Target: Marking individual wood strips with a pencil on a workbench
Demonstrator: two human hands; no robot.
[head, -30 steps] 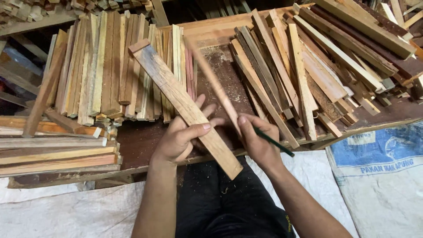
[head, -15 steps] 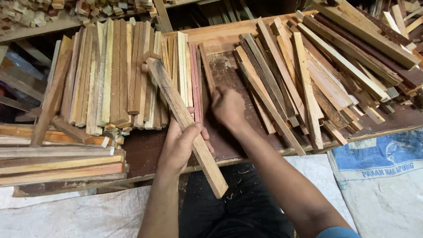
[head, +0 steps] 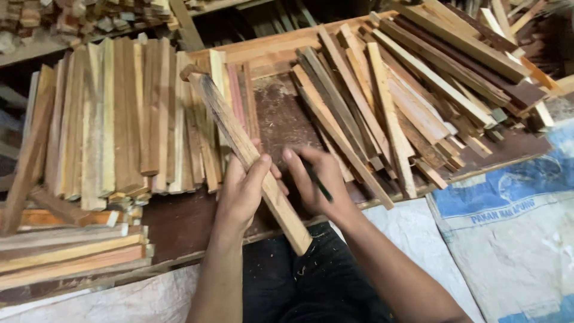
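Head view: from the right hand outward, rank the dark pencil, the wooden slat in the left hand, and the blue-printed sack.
1. Dark pencil: held in the right hand itself.
2. Wooden slat: just to its left, gripped by the left hand.
3. Blue-printed sack: far right, on the floor beyond the board's edge.

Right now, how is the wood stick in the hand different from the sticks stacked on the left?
The wood stick is alone, slanting, gripped by the left hand; the stacked sticks lie side by side on the board. The held one has a dark, stained upper end; the stacked ones look paler. All are long, thin wood strips.
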